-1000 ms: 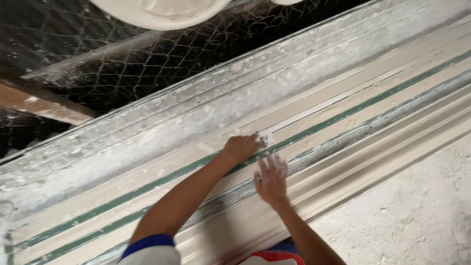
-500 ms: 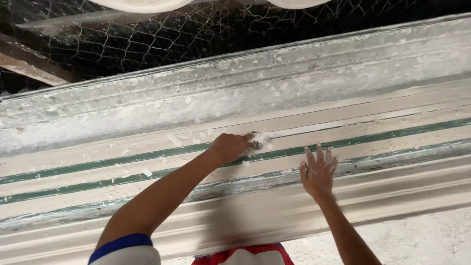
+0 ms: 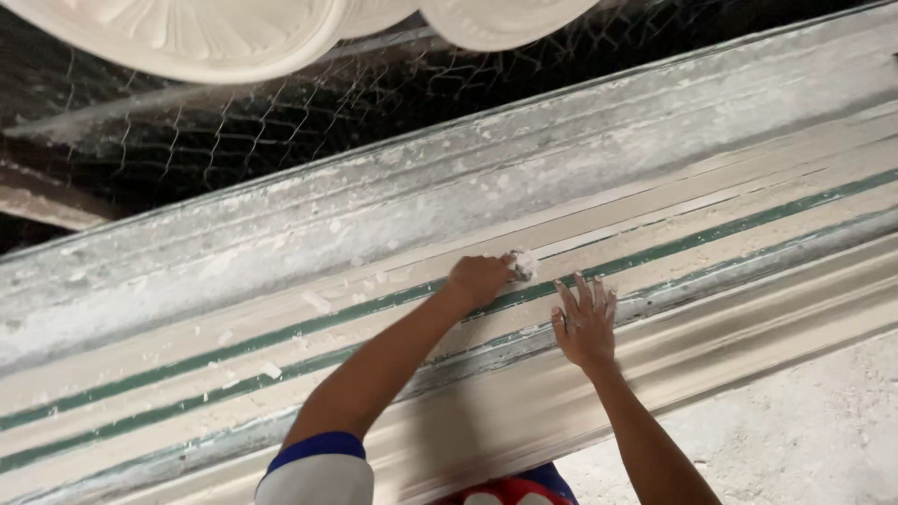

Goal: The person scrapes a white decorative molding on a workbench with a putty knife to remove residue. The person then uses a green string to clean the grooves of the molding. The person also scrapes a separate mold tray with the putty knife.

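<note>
White short sleeve [image 3: 313, 477] edged with blue band.

Left hand [image 3: 479, 279] with scraper [image 3: 522, 266] on moulding [image 3: 281, 327]

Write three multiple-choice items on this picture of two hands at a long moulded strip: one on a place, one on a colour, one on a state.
1. Where are the round white plaster pieces?
A. At the top edge, above the wire mesh
B. Under the right hand
C. On the floor at lower right

2. What colour are the thin lines along the long moulding?
A. Red
B. Green
C. Yellow

3. How is the right hand held?
A. Clenched in a fist
B. Gripping a hammer
C. Open, fingers spread on the moulding

Answers: 1 A, the round plaster pieces lie over the wire mesh. 2 B, green lines run along the moulding. 3 C, the right hand lies flat; the left hand holds a white lump.
</note>
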